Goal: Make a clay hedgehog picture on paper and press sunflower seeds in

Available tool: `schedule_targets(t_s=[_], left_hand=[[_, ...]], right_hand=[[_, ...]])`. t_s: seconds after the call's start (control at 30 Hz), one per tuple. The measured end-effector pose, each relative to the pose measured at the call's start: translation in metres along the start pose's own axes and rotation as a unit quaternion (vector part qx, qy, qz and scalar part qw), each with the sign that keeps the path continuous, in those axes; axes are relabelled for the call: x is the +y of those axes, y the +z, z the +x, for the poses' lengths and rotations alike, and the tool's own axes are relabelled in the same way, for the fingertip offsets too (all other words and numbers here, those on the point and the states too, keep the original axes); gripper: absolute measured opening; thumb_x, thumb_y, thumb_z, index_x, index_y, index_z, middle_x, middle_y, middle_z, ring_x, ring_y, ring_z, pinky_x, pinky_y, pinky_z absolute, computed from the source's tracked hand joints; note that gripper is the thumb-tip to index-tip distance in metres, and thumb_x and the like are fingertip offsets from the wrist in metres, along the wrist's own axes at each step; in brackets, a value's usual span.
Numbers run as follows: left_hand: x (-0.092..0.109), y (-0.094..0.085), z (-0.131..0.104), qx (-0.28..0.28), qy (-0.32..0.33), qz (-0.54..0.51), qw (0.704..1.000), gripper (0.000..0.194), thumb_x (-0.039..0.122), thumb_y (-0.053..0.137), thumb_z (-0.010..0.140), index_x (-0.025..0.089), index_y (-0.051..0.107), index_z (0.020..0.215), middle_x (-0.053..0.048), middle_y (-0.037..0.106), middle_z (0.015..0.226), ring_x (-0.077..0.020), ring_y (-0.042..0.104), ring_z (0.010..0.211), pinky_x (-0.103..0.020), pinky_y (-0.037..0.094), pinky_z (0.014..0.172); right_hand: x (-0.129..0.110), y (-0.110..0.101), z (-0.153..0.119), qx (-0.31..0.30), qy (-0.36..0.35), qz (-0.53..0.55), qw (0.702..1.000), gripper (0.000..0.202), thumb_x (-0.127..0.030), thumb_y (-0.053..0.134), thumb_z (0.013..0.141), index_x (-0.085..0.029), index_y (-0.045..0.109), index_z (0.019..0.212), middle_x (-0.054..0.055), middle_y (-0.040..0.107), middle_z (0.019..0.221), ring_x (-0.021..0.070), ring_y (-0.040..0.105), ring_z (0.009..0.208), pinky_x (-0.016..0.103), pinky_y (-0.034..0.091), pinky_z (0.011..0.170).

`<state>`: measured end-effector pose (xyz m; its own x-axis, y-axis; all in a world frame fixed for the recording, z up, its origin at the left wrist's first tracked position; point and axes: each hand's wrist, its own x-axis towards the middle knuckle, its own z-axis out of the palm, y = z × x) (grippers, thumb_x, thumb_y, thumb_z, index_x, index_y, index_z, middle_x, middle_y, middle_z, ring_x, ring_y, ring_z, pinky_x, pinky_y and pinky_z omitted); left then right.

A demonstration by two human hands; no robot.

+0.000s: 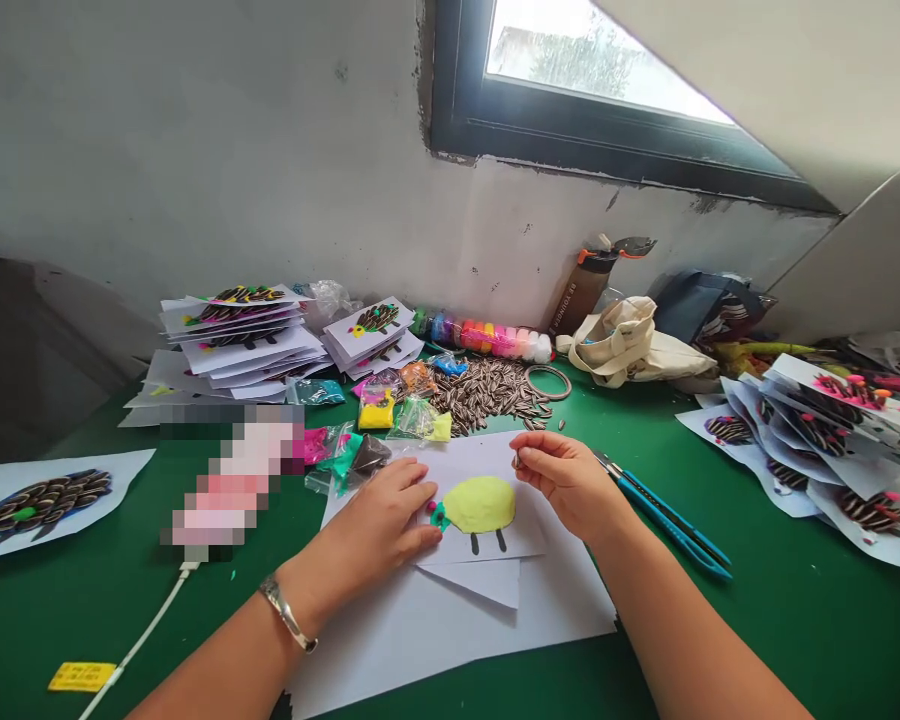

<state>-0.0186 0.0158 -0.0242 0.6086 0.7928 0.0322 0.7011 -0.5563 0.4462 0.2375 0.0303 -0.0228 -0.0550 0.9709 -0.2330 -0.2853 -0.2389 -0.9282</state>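
A yellow-green clay animal body (484,503) with a teal head and two dark legs is stuck on a white paper card (529,540). Under that card lie another card and a larger white sheet (420,650). My left hand (390,510) rests flat on the card's left side with its fingers stretched out, close to the teal head. Above the body's right end, my right hand (559,475) pinches a small sunflower seed (517,459) between thumb and fingertips; the fingers partly hide it. No seeds sit on the yellow-green clay.
Behind the card lie a heap of sunflower seeds (487,390), a tape ring (547,382) and bagged clay (376,407). Blue tweezers (667,515) are right of my hand. Finished seed pictures are piled left (247,340) and right (817,440). A blurred-out phone (232,480) has a white cable.
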Motion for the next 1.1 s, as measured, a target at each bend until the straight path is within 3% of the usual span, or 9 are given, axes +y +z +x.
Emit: schedule_targets(t_s=[0.13,0.27,0.4,0.5,0.7,0.77,0.9,1.1], left_hand=[[0.001,0.000,0.001,-0.003,-0.002,0.003,1.000,0.030,0.029,0.065,0.082,0.018,0.062,0.110,-0.012,0.056,0.125,-0.0311,0.043,0.126,-0.045,0.040,0.105],[0.004,0.000,0.002,0.006,0.019,0.008,1.000,0.024,0.027,0.065,0.082,0.018,0.063,0.105,-0.011,0.058,0.116,-0.0276,0.051,0.115,-0.042,0.042,0.101],[0.004,-0.001,0.003,0.000,0.025,0.010,1.000,0.022,0.029,0.062,0.085,0.019,0.063,0.104,-0.009,0.057,0.114,-0.0260,0.051,0.112,-0.039,0.045,0.095],[0.003,0.000,0.002,0.001,0.029,0.021,0.999,0.024,0.031,0.062,0.085,0.020,0.062,0.107,-0.009,0.056,0.117,-0.0263,0.050,0.114,-0.039,0.045,0.094],[0.002,0.001,0.002,0.018,0.056,0.052,0.997,0.023,0.031,0.061,0.086,0.020,0.062,0.106,-0.009,0.058,0.118,-0.0268,0.051,0.117,-0.040,0.045,0.098],[0.001,0.002,0.002,0.037,0.067,0.069,0.995,0.025,0.030,0.061,0.086,0.018,0.062,0.108,-0.011,0.059,0.121,-0.0287,0.048,0.122,-0.044,0.043,0.102],[0.000,0.001,0.002,0.081,0.084,0.080,0.990,0.027,0.028,0.061,0.086,0.018,0.062,0.111,-0.011,0.062,0.119,-0.0293,0.048,0.124,-0.046,0.041,0.104],[0.006,-0.005,0.001,0.027,0.087,0.050,0.995,0.019,0.025,0.048,0.092,0.020,0.066,0.097,-0.005,0.068,0.095,-0.0208,0.061,0.098,-0.034,0.047,0.093]], right_hand=[[0.002,-0.003,0.005,-0.009,-0.007,-0.006,1.000,0.024,-0.030,0.079,0.066,-0.017,0.064,0.078,0.000,0.061,0.073,0.0111,0.058,0.071,0.026,0.046,0.069],[0.001,0.006,0.000,-0.039,-0.010,-0.053,0.998,0.022,-0.034,0.072,0.073,-0.019,0.059,0.082,-0.001,0.062,0.075,0.0108,0.058,0.063,0.024,0.045,0.059],[-0.004,0.009,-0.002,-0.016,-0.048,-0.137,0.989,0.017,-0.031,0.065,0.075,-0.019,0.059,0.085,-0.002,0.061,0.067,0.0086,0.052,0.053,0.023,0.041,0.051],[-0.005,0.007,0.000,-0.003,-0.074,-0.159,0.984,0.017,-0.031,0.066,0.074,-0.017,0.062,0.083,-0.001,0.062,0.065,0.0096,0.053,0.053,0.024,0.043,0.052],[0.007,0.008,0.002,-0.034,-0.097,-0.209,0.973,0.016,-0.030,0.064,0.074,-0.017,0.063,0.085,0.003,0.068,0.074,0.0146,0.061,0.062,0.028,0.048,0.060],[0.015,0.011,0.002,-0.034,-0.138,-0.268,0.953,0.012,-0.027,0.062,0.076,-0.018,0.065,0.084,0.002,0.068,0.073,0.0148,0.061,0.063,0.028,0.047,0.060],[0.028,0.026,-0.003,-0.058,-0.225,-0.406,0.884,0.014,-0.019,0.054,0.082,-0.021,0.068,0.082,0.001,0.068,0.078,0.0153,0.060,0.071,0.026,0.043,0.064],[0.035,0.043,-0.009,-0.063,-0.281,-0.503,0.815,0.019,-0.013,0.054,0.084,-0.022,0.071,0.083,0.002,0.067,0.078,0.0154,0.058,0.075,0.025,0.040,0.069]])
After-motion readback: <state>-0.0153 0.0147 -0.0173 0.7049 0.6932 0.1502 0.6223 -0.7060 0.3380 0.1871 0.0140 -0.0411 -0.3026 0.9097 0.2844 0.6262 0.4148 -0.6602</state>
